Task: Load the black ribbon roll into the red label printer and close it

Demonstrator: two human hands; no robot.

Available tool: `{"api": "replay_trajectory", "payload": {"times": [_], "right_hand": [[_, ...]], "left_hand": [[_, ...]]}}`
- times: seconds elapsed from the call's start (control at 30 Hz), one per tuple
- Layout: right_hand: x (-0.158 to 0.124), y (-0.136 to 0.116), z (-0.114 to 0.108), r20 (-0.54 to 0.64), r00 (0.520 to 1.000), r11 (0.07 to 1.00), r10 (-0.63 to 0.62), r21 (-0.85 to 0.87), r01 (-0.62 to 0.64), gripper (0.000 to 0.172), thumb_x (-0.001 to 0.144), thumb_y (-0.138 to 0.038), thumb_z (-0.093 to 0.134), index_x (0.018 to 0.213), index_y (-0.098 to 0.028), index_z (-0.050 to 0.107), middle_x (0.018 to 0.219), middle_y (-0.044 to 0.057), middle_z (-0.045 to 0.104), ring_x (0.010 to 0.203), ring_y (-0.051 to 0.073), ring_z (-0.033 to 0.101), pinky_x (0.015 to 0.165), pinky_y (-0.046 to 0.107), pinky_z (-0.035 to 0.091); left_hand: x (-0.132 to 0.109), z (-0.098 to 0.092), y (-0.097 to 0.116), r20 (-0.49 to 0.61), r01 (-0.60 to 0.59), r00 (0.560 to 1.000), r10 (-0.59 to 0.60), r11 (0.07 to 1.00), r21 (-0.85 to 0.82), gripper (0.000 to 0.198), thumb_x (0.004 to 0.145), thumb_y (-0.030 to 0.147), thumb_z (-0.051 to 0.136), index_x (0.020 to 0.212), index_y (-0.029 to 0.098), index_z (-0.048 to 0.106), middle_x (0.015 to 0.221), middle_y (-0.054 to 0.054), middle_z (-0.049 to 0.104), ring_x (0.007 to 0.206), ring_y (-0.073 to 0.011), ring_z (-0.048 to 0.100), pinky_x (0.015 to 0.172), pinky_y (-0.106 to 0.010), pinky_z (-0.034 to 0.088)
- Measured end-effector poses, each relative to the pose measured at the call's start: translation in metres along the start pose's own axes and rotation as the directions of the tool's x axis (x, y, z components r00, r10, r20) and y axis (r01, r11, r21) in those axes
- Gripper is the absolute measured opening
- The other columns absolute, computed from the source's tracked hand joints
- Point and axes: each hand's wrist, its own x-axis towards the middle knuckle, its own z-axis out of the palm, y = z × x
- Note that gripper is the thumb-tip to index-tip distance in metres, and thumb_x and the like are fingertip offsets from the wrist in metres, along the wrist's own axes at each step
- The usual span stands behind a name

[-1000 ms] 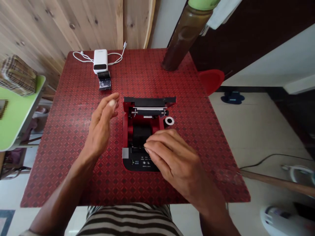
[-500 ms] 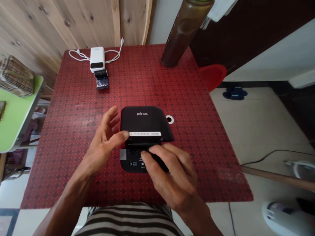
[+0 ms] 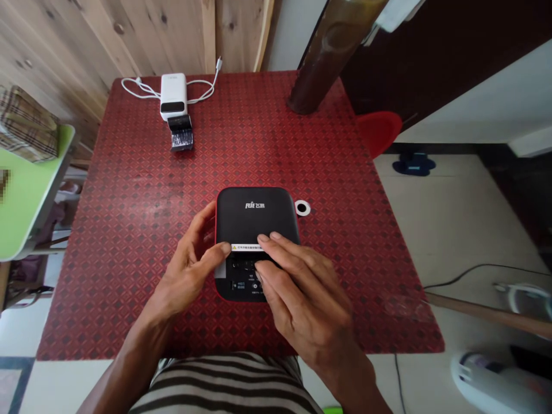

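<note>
Currently the black-lidded thermal printer (image 3: 254, 215) sits in the middle of the red worktop (image 3: 129, 241), just beside a white ring (image 3: 302, 208). My left hand (image 3: 187, 273) clasps its left edge, thumb on the lid; my right hand (image 3: 304, 282) lies open, fingers flat across the lid's front.

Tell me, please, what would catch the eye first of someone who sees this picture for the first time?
The black-and-red FEIE printer stands out first, near the middle of the red patterned table, with the left hand and the right hand both touching its front part. A white power bank with a white cable lies near the far edge, and a small white ring sits just right of the printer.
</note>
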Motion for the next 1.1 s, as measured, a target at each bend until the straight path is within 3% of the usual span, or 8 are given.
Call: {"api": "replay_trajectory", "payload": {"times": [0.23,0.4,0.5,0.57,0.73,0.93,1.1], "right_hand": [[0.002,-0.002,0.001,0.008,0.999,0.998,0.044,0.043,-0.044,0.017,0.11,-0.004,0.068,0.119,-0.017,0.074,0.132,0.013,0.09,0.13,0.026,0.085,0.114,0.041,0.067],[-0.005,-0.001,-0.002,-0.061,0.996,0.992,0.064,0.109,-0.057,0.031,0.109,-0.007,0.07,0.138,-0.017,0.072,0.135,0.015,0.088,0.132,0.029,0.083,0.111,0.047,0.07],[-0.017,0.001,-0.007,-0.194,0.964,0.98,0.181,0.115,-0.161,0.04,0.106,-0.006,0.073,0.143,-0.02,0.073,0.132,0.014,0.088,0.127,0.03,0.084,0.107,0.05,0.071],[-0.029,0.003,-0.006,-0.25,0.922,0.953,0.297,0.135,-0.27,0.04,0.107,-0.012,0.073,0.145,-0.023,0.074,0.131,0.013,0.087,0.122,0.03,0.084,0.103,0.05,0.071],[-0.054,0.005,0.014,-0.152,0.851,0.86,0.503,0.186,-0.475,0.037,0.118,-0.039,0.059,0.148,-0.022,0.072,0.13,0.013,0.087,0.111,0.029,0.086,0.09,0.042,0.071],[-0.056,0.003,0.027,-0.122,0.845,0.839,0.52,0.255,-0.48,0.043,0.121,-0.039,0.046,0.151,-0.021,0.071,0.124,0.013,0.086,0.106,0.027,0.085,0.088,0.041,0.069],[-0.054,0.005,0.027,-0.124,0.859,0.854,0.496,0.247,-0.458,0.044,0.121,-0.039,0.043,0.153,-0.022,0.069,0.122,0.012,0.084,0.103,0.026,0.083,0.085,0.04,0.068]], "left_hand": [[0.0,0.0,-0.003,-0.017,-0.018,1.0,0.019,0.999,0.032,0.071,0.102,0.041,0.088,0.167,0.033,0.061,0.18,-0.007,0.058,0.167,-0.0341,0.055,0.139,-0.051,0.046],[-0.006,-0.005,-0.01,-0.053,-0.003,0.999,0.005,0.999,0.037,0.065,0.103,0.044,0.085,0.163,0.033,0.064,0.176,-0.008,0.063,0.163,-0.0362,0.059,0.136,-0.054,0.049],[-0.018,-0.011,-0.016,-0.052,-0.005,0.999,0.006,1.0,0.025,0.058,0.108,0.046,0.078,0.164,0.036,0.067,0.178,-0.006,0.061,0.168,-0.0369,0.053,0.14,-0.056,0.044],[-0.025,-0.015,-0.018,-0.041,0.007,0.999,-0.006,1.0,0.022,0.058,0.107,0.044,0.078,0.164,0.037,0.068,0.178,-0.005,0.061,0.166,-0.0384,0.055,0.136,-0.057,0.049],[-0.03,-0.015,-0.012,-0.036,0.018,0.999,-0.016,0.998,0.055,0.058,0.104,0.046,0.084,0.16,0.038,0.071,0.171,-0.007,0.067,0.158,-0.0403,0.064,0.122,-0.055,0.062],[-0.029,-0.013,-0.004,-0.055,-0.017,0.998,0.027,0.985,0.172,0.059,0.103,0.048,0.086,0.159,0.036,0.071,0.166,-0.009,0.071,0.154,-0.0386,0.068,0.121,-0.055,0.062],[-0.032,-0.007,-0.002,-0.066,0.006,0.998,0.007,0.982,0.187,0.057,0.108,0.048,0.08,0.162,0.036,0.067,0.173,-0.008,0.066,0.161,-0.0381,0.062,0.124,-0.055,0.061]]}}
